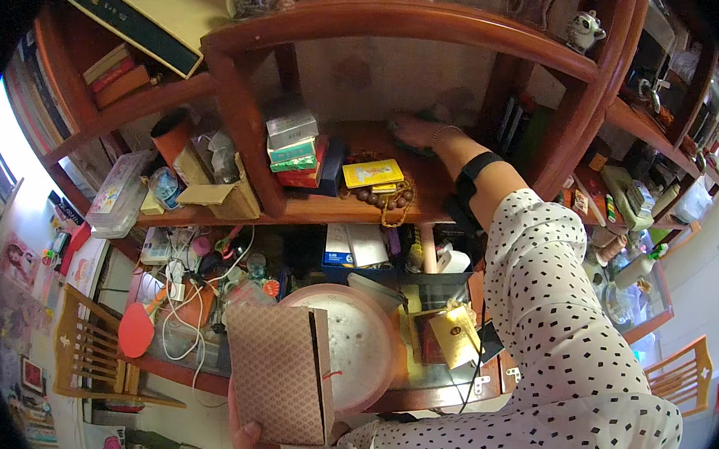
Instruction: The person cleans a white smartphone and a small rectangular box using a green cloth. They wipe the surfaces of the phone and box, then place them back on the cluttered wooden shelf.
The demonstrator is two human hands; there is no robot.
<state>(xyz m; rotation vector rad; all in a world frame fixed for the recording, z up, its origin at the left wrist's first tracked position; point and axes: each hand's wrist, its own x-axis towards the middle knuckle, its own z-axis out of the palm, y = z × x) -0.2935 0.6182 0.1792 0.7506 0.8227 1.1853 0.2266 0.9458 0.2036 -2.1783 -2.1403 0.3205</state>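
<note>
My left hand (251, 439) grips the lower part of a brown patterned box (273, 371). A short red cord shows at the box's dark side edge. Deep in the middle shelf compartment (367, 135), my right hand (414, 132) presses down on the wooden board, blurred and in shadow. Dark green material, seemingly a cloth (436, 113), shows around its fingers. Left of that hand lie a yellow booklet (373, 173), brown bead strings (384, 198) and a stack of small boxes (292, 148). Below the shelf, a round pinkish basin (361, 346) sits partly behind the patterned box.
Tangled white cables (182, 311) and a red paddle (136, 330) lie on the left of the desk. A gold packet (455, 335) rests at right. An open cardboard box (227, 194) stands on the left shelf. Wooden chairs (98, 355) flank the desk. A thick shelf rail (402, 26) crosses above.
</note>
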